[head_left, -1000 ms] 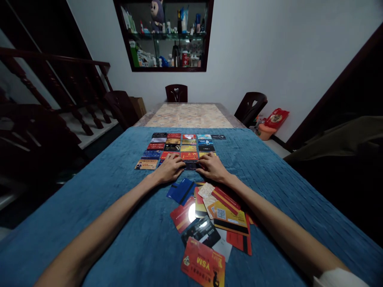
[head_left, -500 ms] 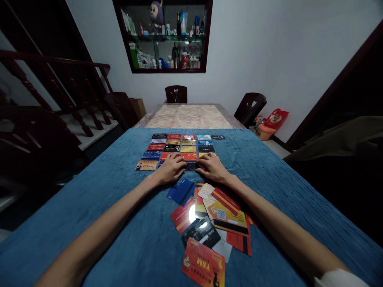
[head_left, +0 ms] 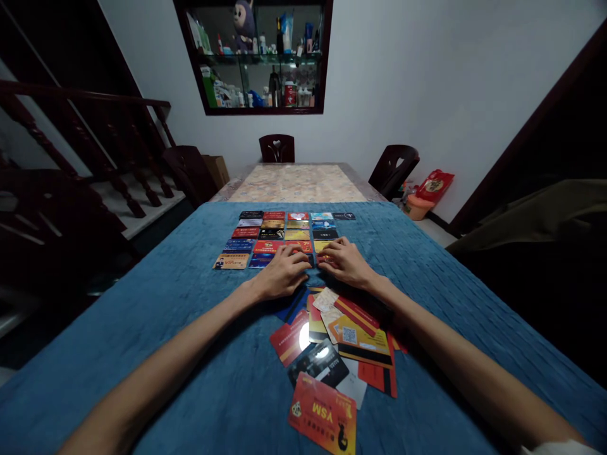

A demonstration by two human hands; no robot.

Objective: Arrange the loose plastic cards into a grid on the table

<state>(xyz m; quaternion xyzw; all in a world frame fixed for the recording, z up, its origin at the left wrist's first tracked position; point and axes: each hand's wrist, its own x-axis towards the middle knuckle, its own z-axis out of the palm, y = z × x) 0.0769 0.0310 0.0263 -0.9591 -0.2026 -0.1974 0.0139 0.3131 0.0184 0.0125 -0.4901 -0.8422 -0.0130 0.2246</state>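
Rows of plastic cards lie face up on the blue cloth, among them an orange VIP card (head_left: 231, 261) and a blue card (head_left: 262, 260) in the nearest row. My left hand (head_left: 284, 272) bends over the right part of that row, fingers apart, with fingertips at a dark card it partly covers. Opposite it, my right hand (head_left: 348, 264) has its thumb and fingers on a red card (head_left: 326, 258) lying at the row's right end. Below both hands is a loose pile of overlapping cards, with a red-orange YSM card (head_left: 322, 414) closest to me.
The blue cloth (head_left: 190, 354) covers the near part of the table, and a patterned tabletop (head_left: 303, 183) shows beyond it. Dark chairs (head_left: 277, 148) stand around the far end. A shelf niche (head_left: 265, 112) holds bottles and a purple plush toy (head_left: 244, 25).
My left hand has shifted right, uncovering the blue card in the nearest row. My right hand has moved slightly right, and a red card now shows under its fingers.
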